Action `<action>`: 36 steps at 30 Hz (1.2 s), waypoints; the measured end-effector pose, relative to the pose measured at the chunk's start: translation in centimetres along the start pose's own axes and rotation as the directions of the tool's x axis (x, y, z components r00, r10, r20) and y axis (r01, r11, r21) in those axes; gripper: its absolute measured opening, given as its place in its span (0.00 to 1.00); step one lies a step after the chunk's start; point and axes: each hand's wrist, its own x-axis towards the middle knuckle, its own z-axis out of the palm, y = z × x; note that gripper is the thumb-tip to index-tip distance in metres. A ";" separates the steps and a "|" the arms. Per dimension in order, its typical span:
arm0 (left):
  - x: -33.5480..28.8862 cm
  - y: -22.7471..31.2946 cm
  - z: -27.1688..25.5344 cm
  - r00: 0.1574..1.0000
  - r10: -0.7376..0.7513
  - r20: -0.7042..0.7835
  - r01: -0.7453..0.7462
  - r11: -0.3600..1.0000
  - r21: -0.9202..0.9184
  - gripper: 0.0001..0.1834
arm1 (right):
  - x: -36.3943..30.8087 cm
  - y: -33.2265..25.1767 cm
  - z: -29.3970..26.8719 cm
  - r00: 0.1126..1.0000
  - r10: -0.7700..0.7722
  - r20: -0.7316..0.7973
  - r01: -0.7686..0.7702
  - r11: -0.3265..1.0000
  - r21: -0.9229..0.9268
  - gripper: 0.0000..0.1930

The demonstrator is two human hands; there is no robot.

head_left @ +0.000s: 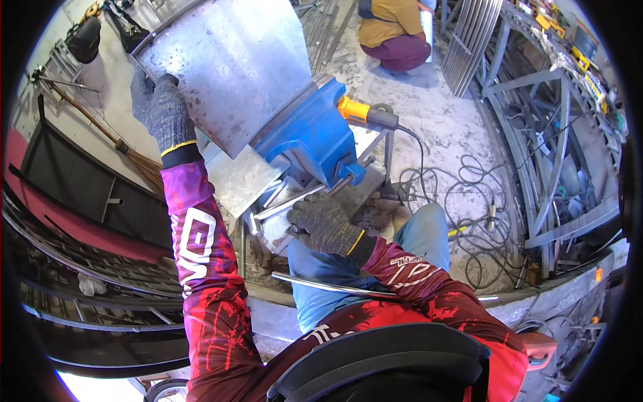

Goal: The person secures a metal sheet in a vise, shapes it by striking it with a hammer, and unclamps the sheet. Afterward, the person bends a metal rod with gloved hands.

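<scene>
Two gloved hands (pixel 169 115) (pixel 325 225), cropped metal sheet (pixel 234 67), right grip unclear

Glare whitens the sheet (pixel 231 74) at eleven o'clock; the floor (pixel 462 127) at two is brightly lit. Straight edges bow toward the rim, where the view falls to black.

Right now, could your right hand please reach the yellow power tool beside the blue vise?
Probably yes: the blue vise lies between the right hand and the yellow power tool, but the way around the vise's right looks free.
</scene>
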 end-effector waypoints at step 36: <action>0.0 0.2 3.8 1.000 -0.021 0.011 0.021 1.000 -0.012 0.26 | -9.1 9.8 10.8 0.950 0.104 0.294 -0.060 0.986 -0.155 0.15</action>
